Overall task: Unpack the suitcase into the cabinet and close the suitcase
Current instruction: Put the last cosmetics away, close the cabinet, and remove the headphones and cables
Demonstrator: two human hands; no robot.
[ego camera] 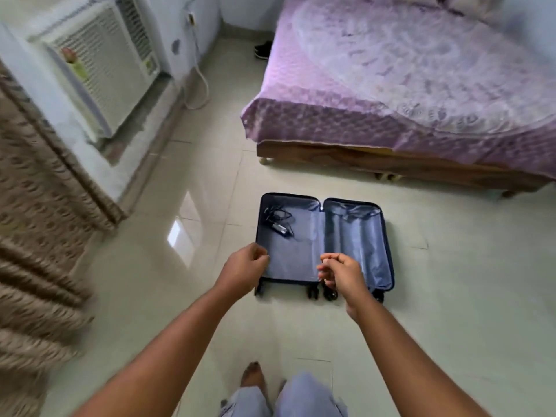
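Neither grip grasps anything: the left hand (pixel 244 267) and right hand (pixel 341 273) hover with loosely curled fingers over the near edge of the dark blue hard-shell suitcase (pixel 323 240). It lies open flat on the glossy pale tiled floor (pixel 180 296), a black tangled cable (pixel 278 219) in its left half. Behind stands a wooden bed with a purple patterned cover (pixel 406 85); a white window air conditioner (pixel 102 67) sits left.

One open suitcase (pixel 325 240) at twelve o'clock; one charger cable (pixel 278 221) inside; two hands; one bed (pixel 406 85) at two o'clock; one air conditioner (pixel 102 64) at ten.
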